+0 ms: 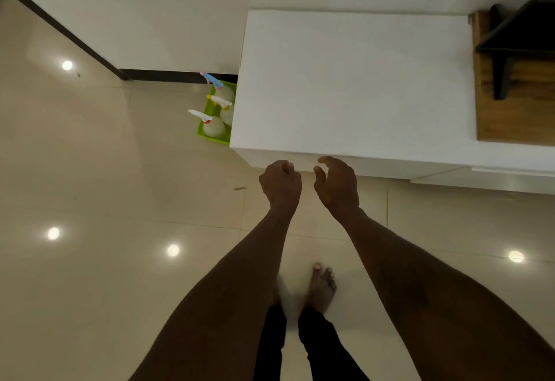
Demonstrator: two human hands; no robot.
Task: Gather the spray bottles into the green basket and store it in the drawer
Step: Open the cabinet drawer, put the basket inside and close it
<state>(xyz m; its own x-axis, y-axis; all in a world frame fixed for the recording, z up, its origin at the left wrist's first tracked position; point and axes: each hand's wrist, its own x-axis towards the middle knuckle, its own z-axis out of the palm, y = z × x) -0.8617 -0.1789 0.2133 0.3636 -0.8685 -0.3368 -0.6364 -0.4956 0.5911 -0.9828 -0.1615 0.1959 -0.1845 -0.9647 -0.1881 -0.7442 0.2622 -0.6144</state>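
Observation:
A green basket sits on the floor against the left side of a white cabinet. Three clear spray bottles stand in it: one with a blue head, one with a yellow trigger, one with a white and red head. My left hand is curled into a loose fist and holds nothing, just below the cabinet's front left corner. My right hand hangs beside it with relaxed, slightly curved fingers, empty. A drawer front juts out slightly at the cabinet's lower right.
Glossy beige floor tiles spread to the left and below, with light reflections. A dark skirting board runs along the white wall. A wooden surface with a black metal frame stands right of the cabinet. My bare foot is on the floor.

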